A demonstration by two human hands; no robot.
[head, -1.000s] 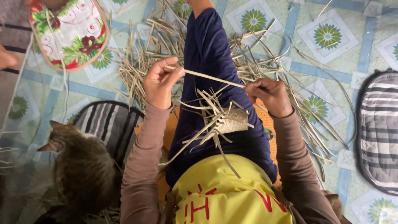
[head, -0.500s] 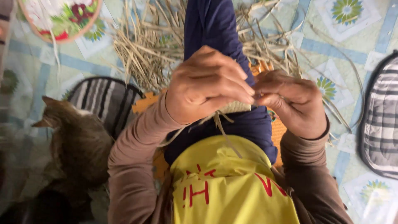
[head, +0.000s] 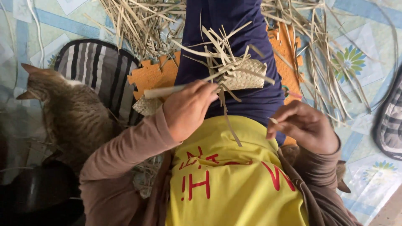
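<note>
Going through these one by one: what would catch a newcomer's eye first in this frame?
Probably the small woven leaf piece at centre, bristling with loose strips over the dark blue lap; the left hand pinches one of its strips. The right hand sits apart, lower right, with a thin strip end at its fingertips. A tabby cat sits at the left on a striped cushion, and dried strips litter the patterned floor above.

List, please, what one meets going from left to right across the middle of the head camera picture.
Cat → striped cushion → left hand, which holds a straw strip → small woven straw piece → right hand → loose straw on the floor → second striped cushion at the edge.
</note>
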